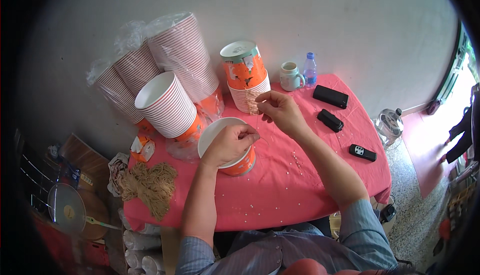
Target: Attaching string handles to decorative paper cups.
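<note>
My left hand [230, 145] is over the rim of a white-lined orange paper bucket [242, 167], thumb and fingertips pinched together. Higher and to the right, my right hand [283, 112] is also closed in a pinch. A faint thin strand seems to run near the fingertips, but what either hand holds is too fine to make out. Just left of my right fingertips, a pale beige ridged strip [253, 101] shows against a stack of paper buckets [240, 100]. An upside-down orange bucket [245, 70] tops that stack.
Nested bucket stacks [170, 107], some in plastic wrap, stand at the back left. A beige string bundle [155, 185] lies front left. Small white beads [295, 162] dot the pink tablecloth [270, 205]. Rightward are a mug [290, 77], water bottle [310, 70], black cases [330, 96] and remote [362, 152].
</note>
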Available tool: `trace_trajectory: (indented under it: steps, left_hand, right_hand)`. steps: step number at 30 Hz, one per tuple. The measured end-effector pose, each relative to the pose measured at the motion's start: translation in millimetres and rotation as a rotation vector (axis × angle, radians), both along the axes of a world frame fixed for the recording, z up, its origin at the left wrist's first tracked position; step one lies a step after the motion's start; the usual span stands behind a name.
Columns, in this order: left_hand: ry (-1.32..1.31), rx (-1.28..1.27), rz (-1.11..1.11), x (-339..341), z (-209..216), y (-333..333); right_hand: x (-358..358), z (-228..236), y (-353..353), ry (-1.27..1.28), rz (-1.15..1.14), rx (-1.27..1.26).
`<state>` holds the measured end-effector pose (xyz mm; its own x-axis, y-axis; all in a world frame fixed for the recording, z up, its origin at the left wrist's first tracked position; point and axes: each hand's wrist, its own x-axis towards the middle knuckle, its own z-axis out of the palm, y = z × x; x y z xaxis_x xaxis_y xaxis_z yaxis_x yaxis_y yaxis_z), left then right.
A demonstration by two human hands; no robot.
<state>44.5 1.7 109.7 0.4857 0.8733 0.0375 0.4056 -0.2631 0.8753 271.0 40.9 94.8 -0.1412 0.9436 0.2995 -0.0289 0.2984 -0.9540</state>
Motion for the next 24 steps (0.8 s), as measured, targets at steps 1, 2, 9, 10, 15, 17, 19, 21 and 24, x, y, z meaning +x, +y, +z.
trace_trajectory:
  steps: [1, 2, 9, 10, 15, 17, 19, 21, 24]
  left_hand:
    - [0.006, 0.004, 0.017, -2, -2, 2]
    - [0.0, 0.007, 0.019, -4, -4, 5]
    - [-0.124, -0.092, 0.146, -17, -5, 21]
    - [-0.136, -0.075, 0.155, -19, -4, 23]
    - [-0.143, -0.078, 0.129, -16, -2, 27]
    - [-0.137, -0.097, 0.13, -16, -2, 26]
    - [-0.106, -0.124, 0.122, -14, -2, 27]
    - [-0.097, -0.112, 0.111, -13, 0, 26]
    - [-0.107, -0.093, 0.102, -14, 2, 22]
  right_hand:
    - [-1, -2, 2, -0.006, 0.001, 0.003]
    - [-1, -6, 2, -0.153, -0.175, 0.166]
    - [11, 18, -16, -0.443, -0.103, 0.224]
    - [9, 21, -19, -0.513, 0.002, 0.187]
    - [2, 6, -13, -0.579, 0.101, 0.13]
    - [2, 4, -9, -0.503, 0.096, 0.083]
    - [5, 3, -8, -0.489, 0.055, 0.103]
    - [4, 3, -7, -0.472, 0.014, 0.125]
    - [1, 5, -6, -0.504, -0.035, 0.05]
